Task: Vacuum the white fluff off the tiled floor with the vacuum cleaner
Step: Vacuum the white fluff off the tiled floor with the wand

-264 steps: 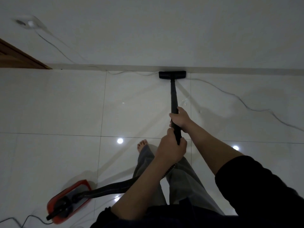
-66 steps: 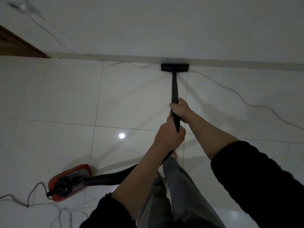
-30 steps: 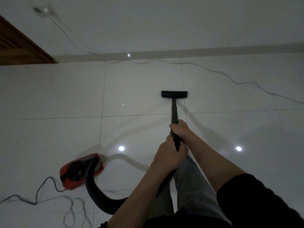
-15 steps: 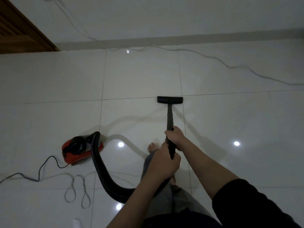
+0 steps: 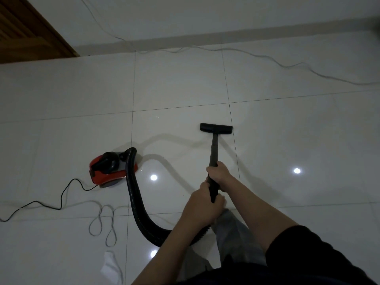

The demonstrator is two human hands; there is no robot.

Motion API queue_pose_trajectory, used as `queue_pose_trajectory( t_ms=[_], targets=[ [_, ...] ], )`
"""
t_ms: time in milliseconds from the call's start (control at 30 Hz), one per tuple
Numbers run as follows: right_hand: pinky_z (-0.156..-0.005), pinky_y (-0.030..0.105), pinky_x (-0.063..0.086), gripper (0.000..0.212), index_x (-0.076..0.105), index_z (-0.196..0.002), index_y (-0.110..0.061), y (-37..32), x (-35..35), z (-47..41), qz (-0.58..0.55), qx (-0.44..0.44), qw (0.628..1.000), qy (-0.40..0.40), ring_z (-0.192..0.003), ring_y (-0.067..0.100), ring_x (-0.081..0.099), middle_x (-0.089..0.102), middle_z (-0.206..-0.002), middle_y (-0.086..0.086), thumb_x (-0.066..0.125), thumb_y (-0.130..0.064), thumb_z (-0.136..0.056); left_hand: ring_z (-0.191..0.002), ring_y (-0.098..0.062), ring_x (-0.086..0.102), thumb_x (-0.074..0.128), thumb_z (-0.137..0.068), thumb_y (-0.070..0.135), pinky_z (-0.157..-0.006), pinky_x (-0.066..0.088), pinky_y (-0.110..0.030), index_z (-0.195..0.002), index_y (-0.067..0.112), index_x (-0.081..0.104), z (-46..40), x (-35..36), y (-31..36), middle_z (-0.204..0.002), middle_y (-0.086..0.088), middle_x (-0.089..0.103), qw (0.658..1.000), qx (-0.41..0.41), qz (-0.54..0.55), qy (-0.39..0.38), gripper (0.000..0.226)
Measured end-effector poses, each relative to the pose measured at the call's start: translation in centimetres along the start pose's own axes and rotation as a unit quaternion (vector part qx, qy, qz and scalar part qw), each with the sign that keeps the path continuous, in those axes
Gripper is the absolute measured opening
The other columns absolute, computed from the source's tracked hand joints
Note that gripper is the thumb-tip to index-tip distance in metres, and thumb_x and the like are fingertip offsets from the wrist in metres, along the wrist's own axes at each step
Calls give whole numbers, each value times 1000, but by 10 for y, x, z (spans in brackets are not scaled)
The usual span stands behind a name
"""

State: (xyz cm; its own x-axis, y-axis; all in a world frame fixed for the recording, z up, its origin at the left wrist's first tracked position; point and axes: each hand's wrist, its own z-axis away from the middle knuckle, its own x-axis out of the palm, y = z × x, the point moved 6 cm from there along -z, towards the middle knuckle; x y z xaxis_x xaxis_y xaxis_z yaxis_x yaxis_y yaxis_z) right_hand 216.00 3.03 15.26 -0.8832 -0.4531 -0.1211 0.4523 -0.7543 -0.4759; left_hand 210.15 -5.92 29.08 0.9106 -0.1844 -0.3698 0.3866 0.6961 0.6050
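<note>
A black vacuum wand [image 5: 213, 153] runs from my hands to a flat black floor nozzle [image 5: 216, 128] resting on the glossy white tiled floor [image 5: 287, 130]. My right hand [image 5: 219, 174] grips the wand higher along it. My left hand [image 5: 205, 206] grips its lower end, where the ribbed black hose [image 5: 135, 202] starts. The hose curves left to the red and black vacuum body [image 5: 109, 168]. A piece of white fluff [image 5: 110, 264] lies on the floor at the lower left.
A black power cord [image 5: 51, 202] trails left from the vacuum body. A looped grey cable [image 5: 104, 223] lies beside the hose. Another grey cable [image 5: 287, 65] runs along the wall base. A wooden door [image 5: 26, 36] is at the top left. My trouser leg [image 5: 232, 233] is below my hands.
The nozzle has been pulled back from the wall base toward me across the tiles. The vacuum body and hose now sit further into view at my left, and white fluff shows at the lower left.
</note>
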Motion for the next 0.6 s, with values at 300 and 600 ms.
queue_pose_trajectory(
  t_ms=[300,600],
  targets=[
    [-52,30,45,37,43,-131,2,76,68,60,13,9,999,29,-67,21,55,55,-96,17,48,-8,-95,-64,-18,63,47,-90,33,-67,58,-40,-112,16,49,88,-9,-82,-88,-4,61,1000,16,0,-24,27],
    [-57,33,45,38,45,-130,3,116,119,98,-50,13,998,27,-72,25,52,53,-99,17,49,-9,-93,-65,-17,62,52,-87,28,-67,56,-36,-108,19,51,132,-25,-134,-81,0,60,999,23,-44,-9,23]
  ],
)
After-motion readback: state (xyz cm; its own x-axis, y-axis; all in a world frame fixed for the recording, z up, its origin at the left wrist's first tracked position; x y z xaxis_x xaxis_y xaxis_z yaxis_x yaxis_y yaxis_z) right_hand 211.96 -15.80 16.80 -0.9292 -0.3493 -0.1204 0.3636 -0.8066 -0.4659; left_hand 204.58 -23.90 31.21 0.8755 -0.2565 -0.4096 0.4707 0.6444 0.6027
